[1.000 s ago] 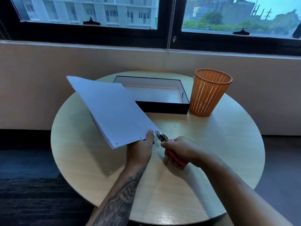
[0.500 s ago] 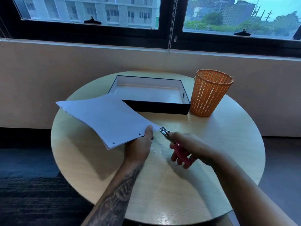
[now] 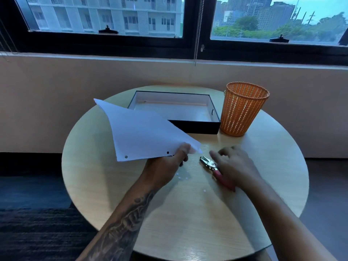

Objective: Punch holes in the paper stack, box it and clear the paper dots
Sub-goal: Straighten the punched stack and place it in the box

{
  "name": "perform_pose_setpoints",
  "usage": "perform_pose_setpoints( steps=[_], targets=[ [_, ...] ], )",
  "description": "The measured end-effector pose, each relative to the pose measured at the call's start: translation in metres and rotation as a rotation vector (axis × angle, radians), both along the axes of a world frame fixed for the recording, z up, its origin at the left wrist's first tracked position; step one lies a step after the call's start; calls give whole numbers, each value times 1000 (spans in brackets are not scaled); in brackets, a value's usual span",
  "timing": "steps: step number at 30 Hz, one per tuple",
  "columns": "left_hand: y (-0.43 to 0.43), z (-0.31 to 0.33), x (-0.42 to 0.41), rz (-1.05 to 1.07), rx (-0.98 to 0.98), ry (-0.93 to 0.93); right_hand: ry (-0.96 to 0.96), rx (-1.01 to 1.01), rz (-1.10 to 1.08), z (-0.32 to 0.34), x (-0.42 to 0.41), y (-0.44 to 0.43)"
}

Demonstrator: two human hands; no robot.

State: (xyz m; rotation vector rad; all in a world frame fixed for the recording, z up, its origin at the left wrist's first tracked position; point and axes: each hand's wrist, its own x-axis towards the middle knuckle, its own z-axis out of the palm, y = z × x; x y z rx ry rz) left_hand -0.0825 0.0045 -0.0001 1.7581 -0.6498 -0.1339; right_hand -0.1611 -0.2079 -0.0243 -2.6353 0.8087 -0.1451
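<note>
- We see a round table (image 3: 113,185) of pale wood-grain laminate, smooth and faintly glossy, standing before a plain beige wall under a black-framed window (image 3: 195,44); dark carpet (image 3: 33,223) lies to the left.
- At the table's far side sits a shallow rectangular box (image 3: 197,127), black outside and white inside, with nothing in it.
- Just beside its right end stands an orange plastic mesh wastebasket (image 3: 243,108), tapered and round.
- Our left hand (image 3: 165,166) pinches the white paper stack (image 3: 143,132) at its near corner, raised and tilted above the table; two punched holes show along its near edge.
- Our right hand (image 3: 235,164) hovers with fingers spread loose over the hole punch (image 3: 214,170), metal-headed with red handles, lying on the table.
- Small white paper dots (image 3: 181,177) are scattered between the hands.
</note>
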Motion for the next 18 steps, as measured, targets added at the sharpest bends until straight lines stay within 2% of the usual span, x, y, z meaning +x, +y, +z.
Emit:
perform_pose_setpoints(
  steps=[2, 3, 6, 7, 10, 12, 16, 18],
  targets=[
    [-2, 3, -4, -76, 54, -18, -265, 396, -34, 12, 10, 1],
    [-3, 5, -6, -119, 95, -40, -293, 626, -33, 20, 15, 3],
    [-6, 6, -10, -245, 232, -61, -139, 1338, 83, 37, 25, 11],
    [-7, 5, -11, -268, 262, -29, -99, 1473, 139, 40, 27, 13],
    [-4, -5, -12, -252, 234, 189, -178, 1562, 166, 43, 31, 19],
    [-3, -11, -8, -233, 212, 290, -345, 1590, 111, 43, 35, 20],
    [6, -1, 0, -383, 434, 21, -671, 1596, 111, 48, 41, 11],
    [16, 0, 14, -393, 458, -25, -768, 1559, 74, 56, 40, 4]
  ],
)
